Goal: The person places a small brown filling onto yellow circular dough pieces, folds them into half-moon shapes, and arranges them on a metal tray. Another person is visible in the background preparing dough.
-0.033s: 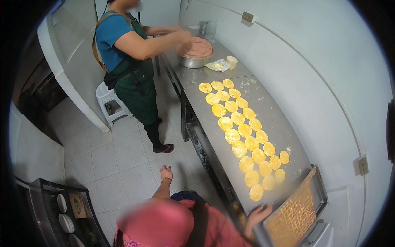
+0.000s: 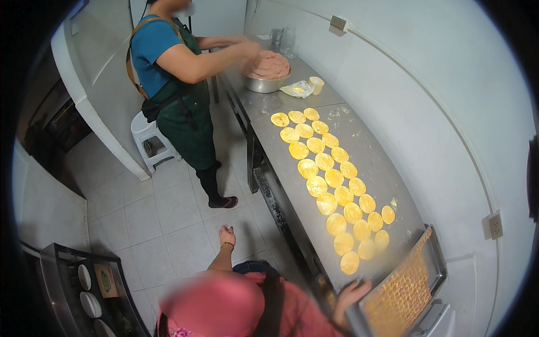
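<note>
My right hand (image 2: pixel 352 293) is at the near end of the steel table (image 2: pixel 373 174), fingers stretched out and apart. Close beside it a metal tray (image 2: pixel 433 259) lies tilted in view, covered with a yellowish layer in a honeycomb-like pattern. I cannot tell whether the fingers touch the tray or the tabletop. Out to the left, over the tiled floor, my left hand (image 2: pixel 227 233) hangs with loose fingers and a band at the wrist; nothing shows in it. Rows of flat yellow discs (image 2: pixel 334 178), like small tortillas or dough rounds, cover the table's middle.
A co-worker (image 2: pixel 188 112) in a dark green apron stands at the far left, hands over a metal bowl (image 2: pixel 264 84) of pinkish mass. By the bowl are a plastic bag (image 2: pixel 296 89) and a cup (image 2: pixel 316 85). A white stool (image 2: pixel 150 137) and a dark rack (image 2: pixel 62 281) stand left.
</note>
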`<action>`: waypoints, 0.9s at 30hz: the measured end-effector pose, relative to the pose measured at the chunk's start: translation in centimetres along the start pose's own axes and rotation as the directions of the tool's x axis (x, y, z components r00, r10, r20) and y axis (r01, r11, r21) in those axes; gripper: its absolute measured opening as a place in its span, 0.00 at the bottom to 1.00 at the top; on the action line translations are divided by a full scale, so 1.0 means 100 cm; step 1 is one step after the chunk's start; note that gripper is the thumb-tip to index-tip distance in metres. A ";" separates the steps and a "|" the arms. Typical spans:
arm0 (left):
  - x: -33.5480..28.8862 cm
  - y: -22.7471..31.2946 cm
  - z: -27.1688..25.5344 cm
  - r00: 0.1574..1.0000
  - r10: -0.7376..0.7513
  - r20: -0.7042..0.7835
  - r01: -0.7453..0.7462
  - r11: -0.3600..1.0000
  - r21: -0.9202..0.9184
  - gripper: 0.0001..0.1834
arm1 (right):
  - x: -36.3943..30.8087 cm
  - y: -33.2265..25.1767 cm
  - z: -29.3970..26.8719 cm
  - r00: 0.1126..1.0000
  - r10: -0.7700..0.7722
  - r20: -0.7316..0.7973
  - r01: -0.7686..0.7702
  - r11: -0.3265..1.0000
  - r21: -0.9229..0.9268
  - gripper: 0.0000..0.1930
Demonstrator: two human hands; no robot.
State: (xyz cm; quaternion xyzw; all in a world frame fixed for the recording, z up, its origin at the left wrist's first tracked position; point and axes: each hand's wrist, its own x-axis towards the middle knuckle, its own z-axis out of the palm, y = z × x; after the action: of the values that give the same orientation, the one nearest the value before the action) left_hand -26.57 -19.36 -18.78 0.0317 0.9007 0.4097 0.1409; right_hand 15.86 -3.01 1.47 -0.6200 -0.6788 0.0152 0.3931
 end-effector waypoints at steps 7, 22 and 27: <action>0.024 -0.022 0.022 0.999 0.028 -0.015 -0.028 1.000 0.011 0.17 | 0.004 -0.005 0.007 1.000 0.001 0.005 -0.001 1.000 0.001 0.19; -0.019 0.012 -0.052 0.994 -0.062 -0.094 0.057 0.997 -0.055 0.20 | 0.002 0.008 0.016 0.928 -0.372 -0.032 0.373 0.927 0.042 0.19; -0.052 -0.040 -0.104 0.946 -0.268 -0.184 0.256 0.963 -0.085 0.21 | 0.014 -0.014 0.037 0.855 -0.513 0.077 0.484 0.842 0.240 0.20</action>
State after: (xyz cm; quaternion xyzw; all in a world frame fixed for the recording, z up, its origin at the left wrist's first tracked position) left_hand -24.22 -30.49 -14.02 -0.1325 0.8936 0.4154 0.1067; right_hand 12.74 -0.45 0.38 -0.3738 -0.8368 0.0274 0.3991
